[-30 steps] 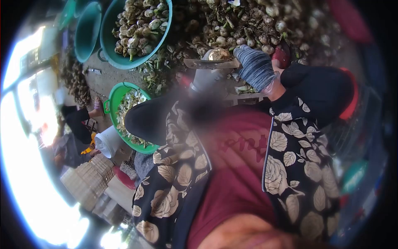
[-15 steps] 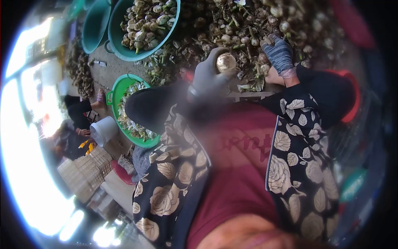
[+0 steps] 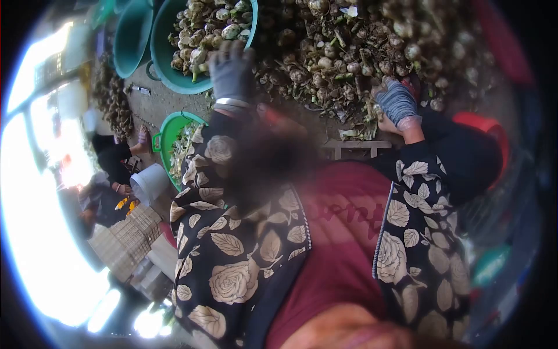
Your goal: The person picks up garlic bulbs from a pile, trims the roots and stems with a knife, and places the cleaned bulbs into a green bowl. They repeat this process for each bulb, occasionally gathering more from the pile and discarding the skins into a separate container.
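From my remote seat, the head view looks down past a flowered jacket (image 3: 232, 244) to both gloved hands, which are out in front over the ground.

The left hand (image 3: 231, 70), in a grey glove, hangs palm-down over the near right rim of the teal basin (image 3: 174, 81). It is just above the trimmed bulbs (image 3: 203, 23) heaped inside. I see only the back of the glove and loosely bent fingers, so I cannot tell whether anything is held underneath.

The right hand (image 3: 397, 100), in a blue striped glove, is sunk into the near edge of the pile of untrimmed bulbs (image 3: 337, 58) that spreads across the ground ahead. Its fingers curl down among the stalks. Whether they grip one I cannot tell, because the glove hides it.

The relation that matters is left and right. The basin lies ahead and to the left, under the left hand, and the pile lies ahead and to the right, under the right hand — the two hands are well apart. Stalks in the pile point every way, with no common axis.

A wooden frame (image 3: 354, 145) sits near the knees at the pile's near edge. A green basin (image 3: 164, 136) of trimmings and a white bucket (image 3: 150, 181) stand to the left. Another person (image 3: 110, 166) crouches beyond them.
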The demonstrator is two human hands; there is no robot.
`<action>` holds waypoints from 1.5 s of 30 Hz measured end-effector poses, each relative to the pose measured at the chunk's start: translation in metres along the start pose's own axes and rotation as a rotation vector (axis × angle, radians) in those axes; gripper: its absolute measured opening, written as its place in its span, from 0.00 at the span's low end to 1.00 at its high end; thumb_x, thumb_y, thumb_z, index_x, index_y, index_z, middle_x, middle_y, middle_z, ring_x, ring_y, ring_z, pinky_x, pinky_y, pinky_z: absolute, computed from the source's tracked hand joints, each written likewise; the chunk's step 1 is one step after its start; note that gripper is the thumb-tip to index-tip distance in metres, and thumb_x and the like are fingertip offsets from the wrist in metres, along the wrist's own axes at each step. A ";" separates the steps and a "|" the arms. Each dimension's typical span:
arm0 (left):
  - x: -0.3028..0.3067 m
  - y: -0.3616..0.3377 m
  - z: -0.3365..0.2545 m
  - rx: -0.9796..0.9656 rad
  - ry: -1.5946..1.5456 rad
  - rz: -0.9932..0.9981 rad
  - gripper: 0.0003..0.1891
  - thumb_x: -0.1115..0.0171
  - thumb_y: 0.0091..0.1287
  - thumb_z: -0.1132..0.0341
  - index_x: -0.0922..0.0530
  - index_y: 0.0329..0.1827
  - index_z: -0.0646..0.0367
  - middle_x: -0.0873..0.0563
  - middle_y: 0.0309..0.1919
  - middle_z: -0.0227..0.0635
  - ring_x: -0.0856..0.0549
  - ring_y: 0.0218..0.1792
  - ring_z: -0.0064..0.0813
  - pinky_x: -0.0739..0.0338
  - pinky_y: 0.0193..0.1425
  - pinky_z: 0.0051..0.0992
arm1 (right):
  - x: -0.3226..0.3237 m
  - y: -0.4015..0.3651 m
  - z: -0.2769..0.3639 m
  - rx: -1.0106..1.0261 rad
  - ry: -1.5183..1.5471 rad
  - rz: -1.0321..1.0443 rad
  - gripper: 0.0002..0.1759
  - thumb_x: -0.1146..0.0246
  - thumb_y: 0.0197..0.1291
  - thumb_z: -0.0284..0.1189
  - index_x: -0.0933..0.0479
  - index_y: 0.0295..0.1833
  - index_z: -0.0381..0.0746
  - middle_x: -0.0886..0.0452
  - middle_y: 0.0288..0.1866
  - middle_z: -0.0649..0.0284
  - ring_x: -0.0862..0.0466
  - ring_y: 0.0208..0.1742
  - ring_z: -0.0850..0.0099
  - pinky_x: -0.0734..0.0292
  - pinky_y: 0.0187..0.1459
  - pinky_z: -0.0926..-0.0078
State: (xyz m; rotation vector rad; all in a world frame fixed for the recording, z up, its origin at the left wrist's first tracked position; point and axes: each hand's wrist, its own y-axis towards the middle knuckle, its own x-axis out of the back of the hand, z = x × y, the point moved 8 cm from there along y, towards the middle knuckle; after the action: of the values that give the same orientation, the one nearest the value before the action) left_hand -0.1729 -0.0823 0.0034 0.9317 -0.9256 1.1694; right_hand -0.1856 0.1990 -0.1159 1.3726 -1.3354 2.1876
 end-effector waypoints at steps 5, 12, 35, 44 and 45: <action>-0.049 0.036 0.011 0.176 -0.260 0.065 0.15 0.39 0.53 0.60 0.24 0.44 0.51 0.21 0.46 0.35 0.22 0.48 0.40 0.31 0.52 0.41 | 0.001 0.010 -0.004 -0.177 0.967 -0.323 0.23 0.36 0.55 0.31 0.28 0.53 0.28 0.21 0.48 0.54 0.21 0.49 0.71 0.28 0.53 0.80; -0.269 0.094 -0.054 0.354 -0.387 0.642 0.16 0.43 0.58 0.56 0.22 0.45 0.55 0.18 0.42 0.48 0.18 0.46 0.44 0.24 0.48 0.37 | -0.039 0.024 -0.002 -0.412 1.416 -0.286 0.20 0.34 0.52 0.30 0.26 0.46 0.27 0.20 0.38 0.56 0.21 0.41 0.72 0.25 0.44 0.78; -0.019 -0.023 -0.129 0.194 -1.923 0.502 0.26 0.33 0.55 0.70 0.31 0.58 0.61 0.19 0.45 0.32 0.21 0.45 0.21 0.26 0.50 0.24 | 0.063 -0.019 0.059 0.073 0.486 -0.485 0.27 0.31 0.41 0.33 0.25 0.50 0.34 0.22 0.47 0.51 0.21 0.49 0.57 0.27 0.52 0.65; 0.017 -0.034 -0.144 0.338 -2.122 0.327 0.26 0.29 0.50 0.68 0.28 0.52 0.61 0.18 0.43 0.31 0.21 0.46 0.22 0.27 0.53 0.24 | 0.069 -0.053 0.061 0.272 0.499 -0.912 0.13 0.36 0.43 0.28 0.26 0.37 0.38 0.23 0.33 0.54 0.20 0.37 0.55 0.25 0.37 0.62; 0.023 -0.034 -0.144 0.335 -2.093 0.303 0.25 0.30 0.50 0.68 0.28 0.51 0.62 0.18 0.43 0.32 0.21 0.46 0.22 0.27 0.53 0.24 | 0.065 -0.054 0.059 0.282 0.500 -0.955 0.13 0.36 0.43 0.28 0.26 0.37 0.37 0.23 0.33 0.54 0.20 0.37 0.55 0.24 0.37 0.62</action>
State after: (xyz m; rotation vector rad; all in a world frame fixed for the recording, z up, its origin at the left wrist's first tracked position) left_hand -0.1219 0.0547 -0.0275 2.3613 -2.5354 0.1067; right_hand -0.1533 0.1659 -0.0240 1.0790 -0.1146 1.8356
